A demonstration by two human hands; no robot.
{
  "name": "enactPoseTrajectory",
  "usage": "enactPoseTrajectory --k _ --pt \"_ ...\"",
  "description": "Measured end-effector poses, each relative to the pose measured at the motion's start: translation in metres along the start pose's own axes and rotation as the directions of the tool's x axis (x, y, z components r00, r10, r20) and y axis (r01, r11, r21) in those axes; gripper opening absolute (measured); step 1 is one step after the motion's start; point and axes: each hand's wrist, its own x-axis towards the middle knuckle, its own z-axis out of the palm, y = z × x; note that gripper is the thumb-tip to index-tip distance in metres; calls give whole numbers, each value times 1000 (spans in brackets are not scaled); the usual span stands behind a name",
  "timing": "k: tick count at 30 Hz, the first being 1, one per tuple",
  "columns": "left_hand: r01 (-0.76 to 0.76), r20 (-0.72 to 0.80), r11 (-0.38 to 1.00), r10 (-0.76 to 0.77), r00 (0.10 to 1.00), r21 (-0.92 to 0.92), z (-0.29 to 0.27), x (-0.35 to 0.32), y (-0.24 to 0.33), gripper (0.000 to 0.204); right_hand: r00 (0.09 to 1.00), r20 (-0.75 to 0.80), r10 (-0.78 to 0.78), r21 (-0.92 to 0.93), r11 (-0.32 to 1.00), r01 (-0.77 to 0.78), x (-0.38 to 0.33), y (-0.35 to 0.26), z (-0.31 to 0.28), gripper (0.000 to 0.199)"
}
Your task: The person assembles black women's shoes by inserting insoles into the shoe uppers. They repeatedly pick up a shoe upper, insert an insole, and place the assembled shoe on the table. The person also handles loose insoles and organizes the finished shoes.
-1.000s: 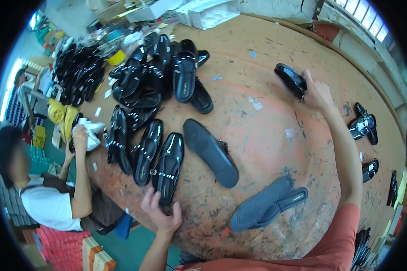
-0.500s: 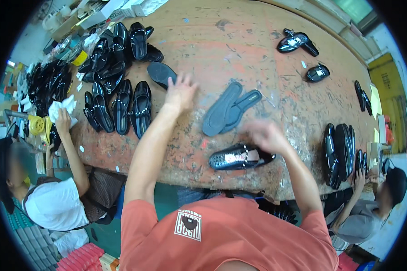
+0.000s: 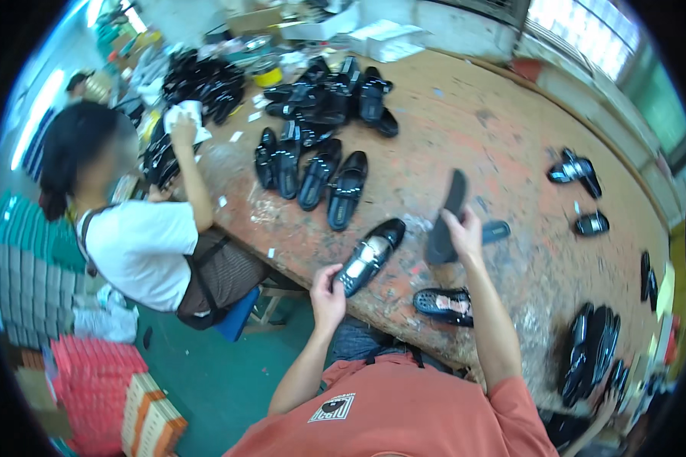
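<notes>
My left hand (image 3: 329, 298) is closed on the toe or heel end of a shiny black shoe (image 3: 370, 257), held tilted at the table's near edge; pale material shows inside it. To its right, my right hand (image 3: 465, 232) grips a dark grey insole (image 3: 443, 228), raised on edge above the table. A second insole (image 3: 497, 231) lies flat just beyond that hand, partly hidden behind it. Beside my right forearm rests another black shoe (image 3: 440, 302) with a perforated toe, part of it covered by the arm.
Black shoes (image 3: 349, 190) stand in a row at left, with a shoe pile (image 3: 320, 95) behind. More shoes (image 3: 591, 354) line the right side. A co-worker (image 3: 137, 251) sits at left holding a white cloth (image 3: 187, 118). Another person's hand (image 3: 608, 402) shows at lower right.
The view has swung left. My left hand has drawn a black shoe back toward me from the table. My right hand has moved from the near shoe and lifted one insole off the other.
</notes>
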Motion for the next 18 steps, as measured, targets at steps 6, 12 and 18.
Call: enactPoseTrajectory --k 6,12,18 --pt "-162 176 930 108 978 331 -9 -12 43 78 1000 3 31 -113 993 -31 -43 -27 -98 8" --pt "-230 324 739 17 946 633 0 -7 46 111 873 458 166 -524 844 114 -45 6 -101 33" --pt "-146 284 892 20 959 428 -8 7 51 102 918 249 -308 -275 887 372 -17 -4 -27 36"
